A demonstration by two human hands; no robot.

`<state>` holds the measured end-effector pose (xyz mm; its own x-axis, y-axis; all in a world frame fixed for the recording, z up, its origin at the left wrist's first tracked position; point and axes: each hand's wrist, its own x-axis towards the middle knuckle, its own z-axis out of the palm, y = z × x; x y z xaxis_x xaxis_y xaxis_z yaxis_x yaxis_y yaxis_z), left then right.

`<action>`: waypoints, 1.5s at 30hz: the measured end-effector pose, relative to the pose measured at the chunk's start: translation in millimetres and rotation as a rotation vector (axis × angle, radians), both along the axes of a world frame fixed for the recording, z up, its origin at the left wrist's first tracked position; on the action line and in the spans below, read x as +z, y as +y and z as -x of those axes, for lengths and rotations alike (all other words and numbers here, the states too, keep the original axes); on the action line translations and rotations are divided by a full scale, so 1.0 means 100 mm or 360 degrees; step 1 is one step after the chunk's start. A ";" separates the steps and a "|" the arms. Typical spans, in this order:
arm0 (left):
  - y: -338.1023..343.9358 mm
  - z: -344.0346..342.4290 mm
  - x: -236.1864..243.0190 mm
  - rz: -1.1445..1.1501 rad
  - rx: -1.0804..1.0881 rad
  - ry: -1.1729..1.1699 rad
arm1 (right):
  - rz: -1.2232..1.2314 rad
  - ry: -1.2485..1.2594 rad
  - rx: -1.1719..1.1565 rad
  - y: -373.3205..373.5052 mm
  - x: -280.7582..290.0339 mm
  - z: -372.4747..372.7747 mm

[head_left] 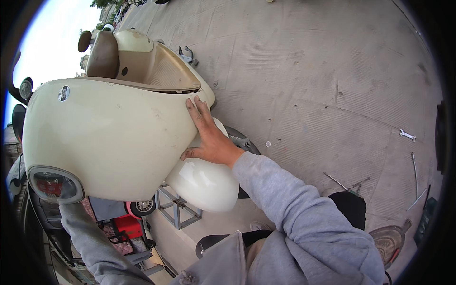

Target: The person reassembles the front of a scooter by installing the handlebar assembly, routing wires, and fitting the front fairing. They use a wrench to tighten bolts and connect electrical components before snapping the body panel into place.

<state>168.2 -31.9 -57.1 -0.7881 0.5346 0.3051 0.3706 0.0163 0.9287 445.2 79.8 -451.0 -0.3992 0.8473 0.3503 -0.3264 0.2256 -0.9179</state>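
Observation:
A cream scooter's front panel fills the left of the head view, with a grey-rimmed headlight low on its left. My right hand lies against the panel's lower right edge, fingers spread and thumb apart, holding nothing. Just below that hand is a glossy cream front fender. My left forearm reaches up to the headlight; the left hand is hidden behind the panel, so its fingers do not show. Behind the panel are a tan footboard and a brown seat.
A grey metal frame stand is below the fender. A small red vehicle stands at the lower left. On the paving at right lie an open-ended wrench, a screwdriver, a thin rod and a round brownish object.

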 end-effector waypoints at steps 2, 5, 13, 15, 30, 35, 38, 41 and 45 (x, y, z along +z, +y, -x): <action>0.10 -0.12 -0.01 0.0001 0.0049 0.0020 | -0.0029 0.0037 -0.0051 0.04 -0.02 0.05; 0.06 -0.33 -0.21 -0.0065 0.0110 0.0064 | -0.0148 -0.0096 -0.0106 0.12 -0.05 0.11; -0.59 -0.51 -1.34 -0.0553 -0.0076 0.0083 | -0.0227 -0.0032 -0.0077 0.26 -0.16 0.14; -0.63 -0.47 -1.48 -0.0555 -0.0127 0.0106 | -0.0212 0.0041 -0.0059 0.23 -0.19 0.16; -0.61 0.12 -1.83 -0.0541 -0.0295 -0.0377 | 0.0159 0.0374 -0.0452 0.29 0.09 0.46; -0.39 0.19 -1.77 -0.0579 -0.0377 -0.0262 | -0.0262 0.0337 -0.0575 0.21 0.37 0.33; -0.36 0.20 -1.76 -0.0554 -0.0338 -0.0239 | -0.0611 0.0206 -0.0707 0.11 0.57 0.29; -0.31 0.17 -1.70 -0.0534 -0.0297 -0.0300 | -0.0848 0.0068 -0.0847 0.04 0.74 0.30; -0.33 0.14 -1.69 -0.0600 -0.0331 -0.0247 | -0.0743 0.0138 -0.0901 0.07 0.87 0.33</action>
<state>154.2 -64.8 -226.4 -0.7277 0.5605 0.3953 0.1862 -0.3933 0.9003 412.3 86.4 -364.1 0.1001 0.6702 0.7354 -0.1112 0.7420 -0.6611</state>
